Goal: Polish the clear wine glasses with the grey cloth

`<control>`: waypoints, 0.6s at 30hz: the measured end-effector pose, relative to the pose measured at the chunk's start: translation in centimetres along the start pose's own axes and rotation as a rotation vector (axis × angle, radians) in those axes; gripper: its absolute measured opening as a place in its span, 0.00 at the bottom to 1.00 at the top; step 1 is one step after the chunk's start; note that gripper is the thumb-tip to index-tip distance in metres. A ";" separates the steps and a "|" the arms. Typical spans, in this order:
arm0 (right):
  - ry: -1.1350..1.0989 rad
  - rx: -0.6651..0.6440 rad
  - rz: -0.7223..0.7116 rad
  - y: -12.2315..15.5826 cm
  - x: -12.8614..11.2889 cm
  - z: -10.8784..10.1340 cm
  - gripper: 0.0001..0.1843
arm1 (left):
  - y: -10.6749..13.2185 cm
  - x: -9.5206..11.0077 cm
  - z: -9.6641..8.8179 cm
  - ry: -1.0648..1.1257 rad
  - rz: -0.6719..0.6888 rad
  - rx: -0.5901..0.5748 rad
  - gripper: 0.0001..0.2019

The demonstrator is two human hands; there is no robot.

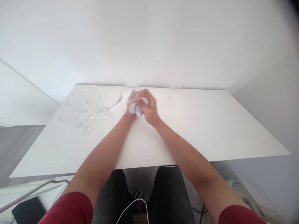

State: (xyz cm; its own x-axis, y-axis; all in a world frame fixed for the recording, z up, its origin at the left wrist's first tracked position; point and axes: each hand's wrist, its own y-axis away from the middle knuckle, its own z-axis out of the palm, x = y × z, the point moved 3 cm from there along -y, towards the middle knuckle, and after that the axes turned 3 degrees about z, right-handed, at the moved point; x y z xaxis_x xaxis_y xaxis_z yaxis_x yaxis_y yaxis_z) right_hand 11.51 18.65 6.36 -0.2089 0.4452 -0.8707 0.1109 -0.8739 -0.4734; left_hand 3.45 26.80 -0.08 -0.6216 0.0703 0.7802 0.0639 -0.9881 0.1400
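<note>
Both my hands meet above the middle of the white table (198,130). My left hand (130,107) is closed around a clear wine glass (115,105), which lies tilted with its stem pointing left. My right hand (151,109) is closed on a crumpled white cloth (139,105) and presses it against the glass. The hands and the cloth are slightly blurred. Three more clear wine glasses (80,109) stand upright in a group on the left of the table. One further glass (171,93) stands faintly visible near the far edge, right of my hands.
A white wall runs behind the table. Beneath the near edge are my dark-trousered legs (163,193), a white cable (133,205) and a power strip (243,193) on the floor at the right. A white rack (35,189) is at the lower left.
</note>
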 end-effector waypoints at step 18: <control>-0.313 0.282 0.171 -3.0 6.2 -8.2 0.21 | 1.4 -0.2 1.1 0.053 -0.104 -0.485 0.29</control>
State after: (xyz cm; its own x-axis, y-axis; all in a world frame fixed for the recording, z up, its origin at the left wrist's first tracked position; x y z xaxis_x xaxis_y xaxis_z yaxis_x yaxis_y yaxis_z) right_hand 17.81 25.58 1.28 -0.4987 0.2469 -0.8309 -0.0906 -0.9682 -0.2333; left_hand 4.56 25.55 0.65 -0.6447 0.1775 0.7436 -0.3635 -0.9269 -0.0939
